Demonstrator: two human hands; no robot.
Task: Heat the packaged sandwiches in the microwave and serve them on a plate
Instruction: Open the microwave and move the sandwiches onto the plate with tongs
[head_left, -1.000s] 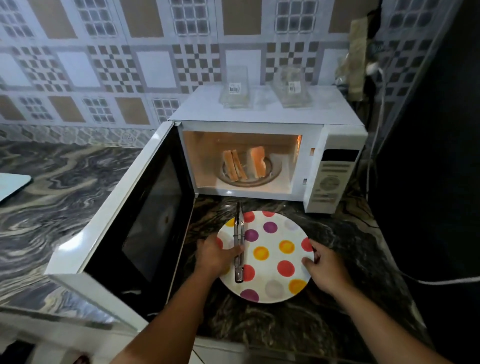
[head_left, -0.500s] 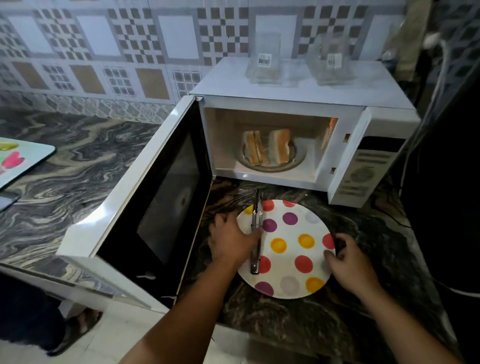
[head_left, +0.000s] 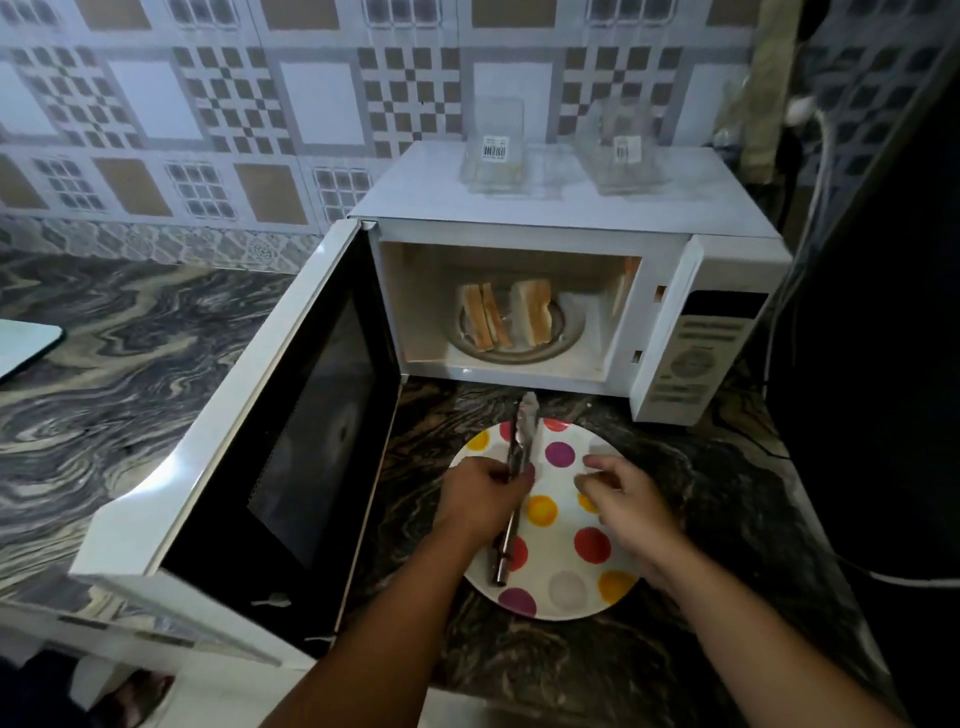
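White microwave (head_left: 571, 218), door (head_left: 270, 415) swung left; sandwiches (head_left: 506, 319) inside. Before it, our left hand (head_left: 480, 499) grips tongs (head_left: 519, 467) on the spotted plate (head_left: 566, 592); right hand (head_left: 631, 512) hovers, fingers loosely curled. Atop: two empty clear packages (head_left: 493, 150).

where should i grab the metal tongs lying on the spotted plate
Grip the metal tongs around the middle of both arms, from above. They lie flat across the polka-dot plate, tips toward the white microwave, hinge end nearest you. The left hand already touches them there.

Patterned tiled wall (head_left: 234, 104), marbled countertop (head_left: 104, 374)
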